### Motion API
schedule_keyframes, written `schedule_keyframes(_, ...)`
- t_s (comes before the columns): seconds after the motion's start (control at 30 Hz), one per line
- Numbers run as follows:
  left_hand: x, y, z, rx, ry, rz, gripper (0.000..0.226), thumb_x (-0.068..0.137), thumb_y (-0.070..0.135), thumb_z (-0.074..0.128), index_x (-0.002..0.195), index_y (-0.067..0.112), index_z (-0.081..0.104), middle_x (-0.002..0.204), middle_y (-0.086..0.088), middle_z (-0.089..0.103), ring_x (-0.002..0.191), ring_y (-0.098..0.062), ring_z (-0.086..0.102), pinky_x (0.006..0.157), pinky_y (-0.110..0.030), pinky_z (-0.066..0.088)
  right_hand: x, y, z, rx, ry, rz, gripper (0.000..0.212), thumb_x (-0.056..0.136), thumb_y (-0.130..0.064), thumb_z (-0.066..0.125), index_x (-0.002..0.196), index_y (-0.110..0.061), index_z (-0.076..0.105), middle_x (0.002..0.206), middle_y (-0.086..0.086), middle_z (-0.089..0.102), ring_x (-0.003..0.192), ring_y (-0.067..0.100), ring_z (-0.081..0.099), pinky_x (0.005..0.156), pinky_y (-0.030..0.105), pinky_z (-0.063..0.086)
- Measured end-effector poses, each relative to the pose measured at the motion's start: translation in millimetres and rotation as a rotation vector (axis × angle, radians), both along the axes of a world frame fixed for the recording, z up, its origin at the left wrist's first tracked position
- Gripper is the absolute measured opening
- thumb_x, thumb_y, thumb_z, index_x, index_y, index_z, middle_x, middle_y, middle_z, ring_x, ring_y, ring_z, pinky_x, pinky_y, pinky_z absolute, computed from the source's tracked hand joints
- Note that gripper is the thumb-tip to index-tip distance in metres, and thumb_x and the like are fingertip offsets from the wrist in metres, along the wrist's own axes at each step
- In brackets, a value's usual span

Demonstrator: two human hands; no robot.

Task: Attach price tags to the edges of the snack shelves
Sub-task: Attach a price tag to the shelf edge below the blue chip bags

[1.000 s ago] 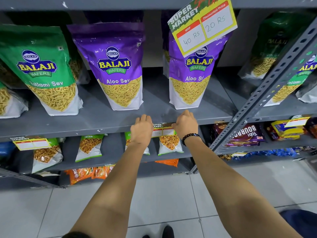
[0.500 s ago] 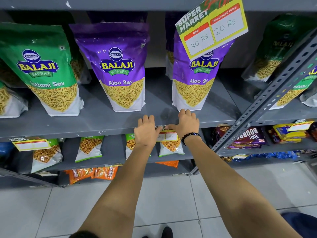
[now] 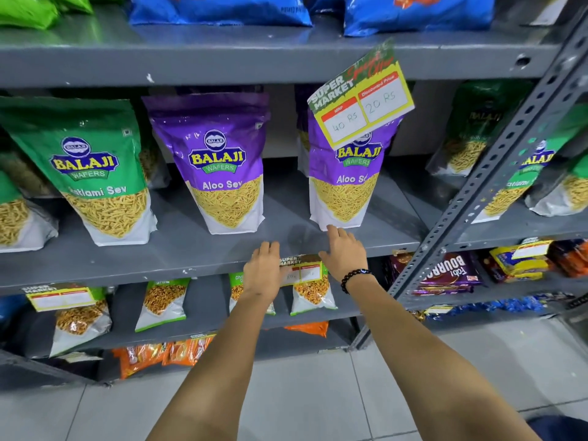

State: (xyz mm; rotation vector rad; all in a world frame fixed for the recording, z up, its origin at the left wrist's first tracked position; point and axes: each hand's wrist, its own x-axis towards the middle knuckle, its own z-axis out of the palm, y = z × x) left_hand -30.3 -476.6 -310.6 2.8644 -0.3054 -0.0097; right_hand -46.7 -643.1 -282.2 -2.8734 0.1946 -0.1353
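Price tag point(image 3: 300, 270) is set on the front lip of the middle shelf point(image 3: 178, 249), below the Aloo Sev pouches point(image 3: 227, 163). Left hand point(image 3: 262, 272) and right hand point(image 3: 345, 253) are laid flat either side, fingers spread, nothing gripped; likely placed so to press the tag ends down and level. Another tag point(image 3: 361, 105) is hung tilted from the shelf above.

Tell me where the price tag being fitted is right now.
In the head view, the price tag sits on the middle shelf's front edge, centre frame, between the left hand and right hand.
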Motion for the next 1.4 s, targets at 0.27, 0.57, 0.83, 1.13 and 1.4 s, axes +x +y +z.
schedule_keyframes(0.27,-3.7,-3.3,81.8,-0.097,-0.311,-0.022,0.071,0.094,0.046,0.047,0.146,0.008,0.017,0.157,-0.014,0.016,0.144,-0.031,0.017,0.118,-0.044,0.016,-29.5,-7.1,87.0,-0.036,-0.498,-0.033,0.047,0.085,-0.011,0.058,0.128,0.0,0.043,0.139,0.023,0.045,0.132,0.036,0.039,0.11,0.048,0.032)
schedule_keyframes(0.57,-17.6,-19.1,198.2,-0.22,-0.748,-0.041,0.06,0.092,0.039,0.054,0.138,0.003,0.038,0.152,-0.028,0.021,0.14,-0.044,0.021,0.115,-0.055,0.019,-50.9,-10.2,201.8,-0.014,-0.896,-0.083,0.04,0.084,-0.006,0.06,0.122,0.002,0.051,0.132,0.03,0.049,0.123,0.046,0.046,0.102,0.058,0.038)
schedule_keyframes(0.83,-12.2,-27.9,243.9,-0.172,-0.801,-0.027,0.036,0.095,0.034,0.05,0.123,0.013,0.058,0.156,-0.023,0.009,0.144,-0.039,0.009,0.118,-0.053,0.011,-21.8,-18.4,260.4,-0.155,-0.715,0.017,0.038,0.097,-0.019,0.044,0.133,-0.01,0.043,0.152,0.021,0.024,0.142,0.035,0.017,0.116,0.052,0.017)
schedule_keyframes(1.13,-8.2,-30.9,254.8,-0.278,-0.759,-0.047,0.019,0.093,0.026,0.057,0.088,0.011,0.067,0.157,-0.017,0.013,0.146,-0.034,0.006,0.12,-0.049,0.008,-13.4,-25.8,276.6,-0.061,-0.742,0.052,0.016,0.087,-0.016,0.06,0.091,-0.002,0.067,0.132,0.018,0.053,0.13,0.032,0.039,0.11,0.046,0.03)
schedule_keyframes(1.4,-9.8,-21.5,260.5,-0.332,-0.877,-0.195,0.011,0.087,0.008,0.058,0.078,0.002,0.059,0.14,-0.022,0.046,0.138,-0.041,0.03,0.115,-0.055,0.019,-22.8,-35.0,267.6,0.101,-0.683,0.173,0.009,0.083,-0.006,0.062,0.076,-0.001,0.059,0.105,0.019,0.063,0.109,0.036,0.054,0.105,0.045,0.034)
